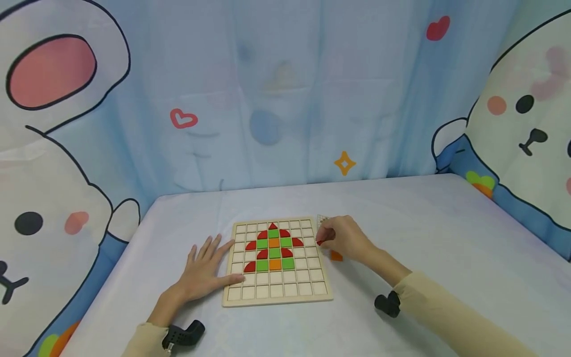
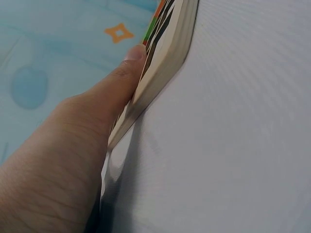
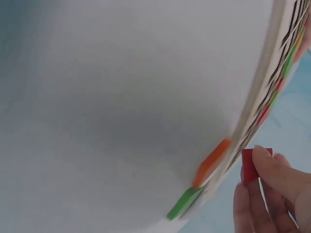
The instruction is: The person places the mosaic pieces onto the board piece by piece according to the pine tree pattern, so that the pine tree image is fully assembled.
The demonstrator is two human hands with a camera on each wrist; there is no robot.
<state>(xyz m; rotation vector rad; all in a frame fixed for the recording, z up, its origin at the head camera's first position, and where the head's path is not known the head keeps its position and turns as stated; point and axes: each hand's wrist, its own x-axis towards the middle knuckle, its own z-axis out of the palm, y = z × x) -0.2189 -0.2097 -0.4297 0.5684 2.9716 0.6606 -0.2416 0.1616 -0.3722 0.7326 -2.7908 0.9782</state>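
A wooden grid board (image 1: 296, 290) lies on the table, with red, green and orange tiles set in its cells in a stepped, tree-like figure. My left hand (image 1: 202, 270) rests at the board's left edge with fingers spread, the thumb lying over the lower left cells; in the left wrist view the thumb (image 2: 119, 80) presses on the board's rim. Just beyond the right edge, my right hand (image 1: 348, 239) pinches a small red tile (image 3: 249, 167) between thumb and fingers. Below that hand an orange tile (image 1: 336, 256) lies on the table.
A green tile (image 3: 184, 203) lies beside the orange one in the right wrist view. Part of a small patterned card (image 1: 321, 218) shows behind the right hand. White cloth covers the table (image 1: 401, 213), and a blue printed curtain (image 1: 285, 89) hangs behind it.
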